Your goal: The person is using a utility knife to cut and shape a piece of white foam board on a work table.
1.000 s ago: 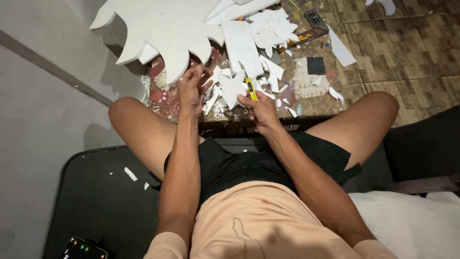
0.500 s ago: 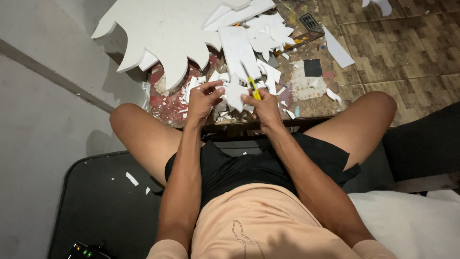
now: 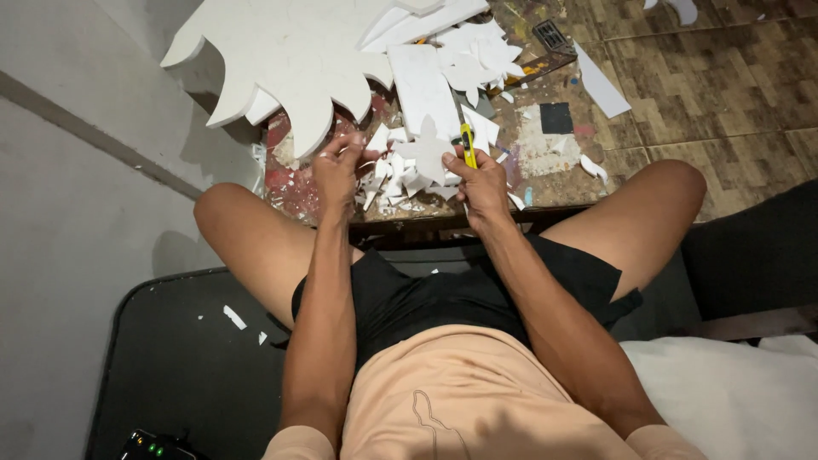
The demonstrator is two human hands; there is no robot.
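My right hand (image 3: 479,177) grips a yellow utility knife (image 3: 468,145), its tip against a small white foam cut-out (image 3: 429,153) on the paint-stained board (image 3: 545,162). Just left of that piece, my left hand (image 3: 336,166) presses down on white foam scraps (image 3: 388,175), fingers curled over them. A long white foam strip (image 3: 422,81) lies straight beyond the cut-out. A large spiky white foam shape (image 3: 290,60) leans at the far left.
Foam offcuts (image 3: 477,51) pile at the back of the board. A white foam slat (image 3: 601,85) and a black square (image 3: 555,117) lie on the wooden floor to the right. I sit on a black seat (image 3: 183,358); a white cushion (image 3: 733,400) lies right.
The view has tilted down slightly. My left hand has shifted left onto the scraps, and my right hand with the knife has moved a little forward against the cut-out.
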